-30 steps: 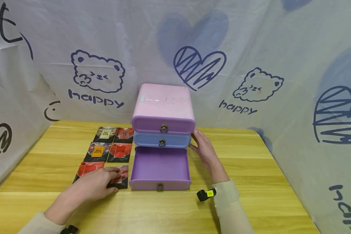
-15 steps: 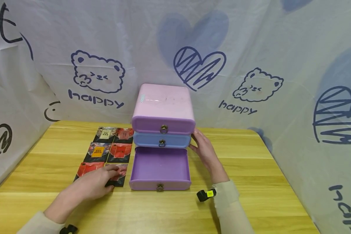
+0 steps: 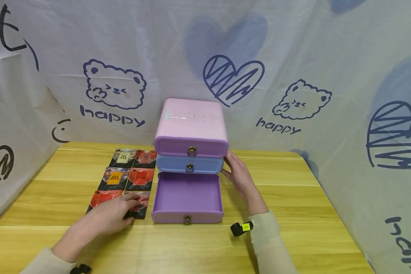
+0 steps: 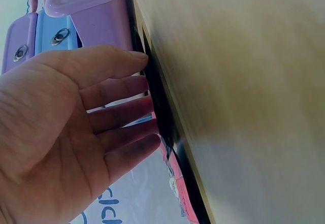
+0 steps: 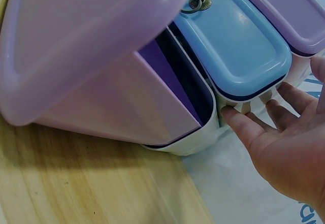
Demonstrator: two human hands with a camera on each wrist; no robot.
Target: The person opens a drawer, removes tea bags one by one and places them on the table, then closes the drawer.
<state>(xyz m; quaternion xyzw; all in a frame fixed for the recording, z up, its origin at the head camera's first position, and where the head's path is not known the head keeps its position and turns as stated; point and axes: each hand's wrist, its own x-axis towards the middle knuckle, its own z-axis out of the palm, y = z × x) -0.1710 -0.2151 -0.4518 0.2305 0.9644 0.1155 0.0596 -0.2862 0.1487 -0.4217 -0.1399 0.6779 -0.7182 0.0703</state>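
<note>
At the left of the table, my left hand (image 3: 104, 217) rests on a dark packet with a reddish picture (image 3: 142, 203), the front right one of several in two columns. In the left wrist view, its thumb and fingers (image 4: 127, 113) are nearly straight and touch the packet's black edge. My right hand (image 3: 241, 177) touches the right side of a small three-drawer cabinet (image 3: 195, 120), fingers spread beside the blue middle drawer (image 5: 238, 46). The bottom purple drawer (image 3: 188, 192) is pulled out with nothing in it; the two drawers above are closed.
Other packets lie flat behind and beside the left hand, such as the yellow-labelled packet (image 3: 113, 178) and the red packet (image 3: 140, 178). A white cloth (image 3: 178, 45) with printed bears and hearts hangs behind the wooden table (image 3: 287, 190). Both wrists wear small black cameras.
The front right packet has shifted slightly left and back under my left hand, nearer its neighbour and farther from the open drawer. My right hand stays against the cabinet.
</note>
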